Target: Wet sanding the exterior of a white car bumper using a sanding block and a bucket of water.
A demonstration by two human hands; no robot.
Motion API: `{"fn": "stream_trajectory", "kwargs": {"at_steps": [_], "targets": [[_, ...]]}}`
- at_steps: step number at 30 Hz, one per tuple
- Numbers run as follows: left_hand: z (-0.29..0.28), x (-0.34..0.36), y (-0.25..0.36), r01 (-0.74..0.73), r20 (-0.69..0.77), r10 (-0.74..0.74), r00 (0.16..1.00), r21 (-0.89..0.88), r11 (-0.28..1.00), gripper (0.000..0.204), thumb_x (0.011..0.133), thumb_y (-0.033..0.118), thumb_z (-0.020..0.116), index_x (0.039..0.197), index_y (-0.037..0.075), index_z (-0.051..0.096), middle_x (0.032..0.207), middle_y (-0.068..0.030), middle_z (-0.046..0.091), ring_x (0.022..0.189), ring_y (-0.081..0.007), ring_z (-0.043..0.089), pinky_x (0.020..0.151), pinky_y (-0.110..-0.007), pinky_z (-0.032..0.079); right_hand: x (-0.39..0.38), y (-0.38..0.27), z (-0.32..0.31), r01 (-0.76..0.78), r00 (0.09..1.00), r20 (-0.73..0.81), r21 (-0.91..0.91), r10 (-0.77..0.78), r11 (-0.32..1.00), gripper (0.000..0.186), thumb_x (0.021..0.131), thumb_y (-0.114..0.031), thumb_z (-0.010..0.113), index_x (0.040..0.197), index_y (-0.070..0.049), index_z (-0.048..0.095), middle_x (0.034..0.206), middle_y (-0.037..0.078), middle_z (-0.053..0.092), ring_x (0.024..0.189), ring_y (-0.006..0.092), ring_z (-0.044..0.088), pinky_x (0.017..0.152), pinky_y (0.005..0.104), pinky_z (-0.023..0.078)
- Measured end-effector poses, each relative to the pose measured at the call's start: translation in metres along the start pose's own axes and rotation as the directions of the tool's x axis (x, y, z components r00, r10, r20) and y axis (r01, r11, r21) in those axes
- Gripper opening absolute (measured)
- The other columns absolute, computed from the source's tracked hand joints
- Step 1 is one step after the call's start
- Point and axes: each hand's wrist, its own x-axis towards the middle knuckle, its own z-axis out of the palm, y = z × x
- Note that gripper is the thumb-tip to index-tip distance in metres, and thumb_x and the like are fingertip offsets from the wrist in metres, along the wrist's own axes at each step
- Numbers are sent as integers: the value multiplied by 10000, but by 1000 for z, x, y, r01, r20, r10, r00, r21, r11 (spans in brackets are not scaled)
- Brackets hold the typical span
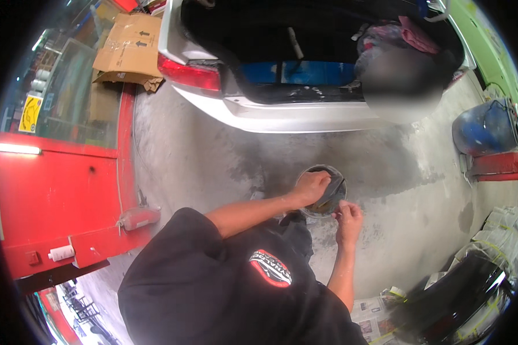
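Note:
A round bucket (305,212) stands on the floor in front of me, with dark contents partly hidden by my hands. Over its opening, my left hand (311,187) is closed on a thin dark grey sheet (334,185), whose material I cannot make out. At the bucket's right rim is my right hand (349,219), thumb and fingertips pinched together. Whatever sits in that pinch, if anything, is too small to name.
A white car (259,119) with an open trunk stands ahead, a blurred patch over its right side. Cardboard box (129,49) and red wall (63,195) are left. A blue drum (486,127) stands right; a glossy black panel (452,299) lies on newspaper lower right.

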Motion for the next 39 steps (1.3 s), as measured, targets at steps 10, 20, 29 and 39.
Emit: {"fn": "stream_trajectory", "kwargs": {"at_steps": [10, 20, 29, 39], "targets": [[-84, -50, -12, -170, 76, 175, 982, -71, 983, 205, 1005, 162, 596, 1056, 17, 732, 962, -185, 735, 913, -380, 701, 811, -491, 542, -21, 31, 109, 207, 978, 25, -76, -205, 975, 166, 1010, -96, 711, 1123, 25, 700, 994, 47, 720, 883, 105, 642, 740, 260, 537], [-147, -57, 9, -112, 158, 136, 978, -153, 982, 236, 982, 127, 664, 1177, 26, 751, 1093, -168, 772, 937, -307, 759, 793, -376, 585, -63, 18, 171, 453, 858, -28, -429, -513, 781, 131, 978, -82, 725, 1031, 35, 753, 988, 69, 754, 881, 114, 656, 802, 292, 539], [-143, -57, 17, -209, 189, 243, 951, -182, 961, 227, 998, 107, 681, 1180, -5, 758, 1042, -121, 779, 860, -199, 722, 768, -315, 560, -77, 8, 161, 427, 884, -90, -242, -458, 871, 145, 1006, -116, 707, 1044, 23, 727, 918, 34, 731, 823, 95, 645, 764, 266, 535], [-137, -49, 30, 343, 427, -66, 902, -615, 710, 169, 1022, 142, 691, 1140, 25, 720, 967, -2, 713, 872, -96, 635, 790, -277, 535, -88, -19, 156, 430, 884, -124, -167, -451, 887, 166, 986, -114, 743, 1059, 35, 735, 916, 28, 738, 823, 75, 637, 767, 256, 539]]}}
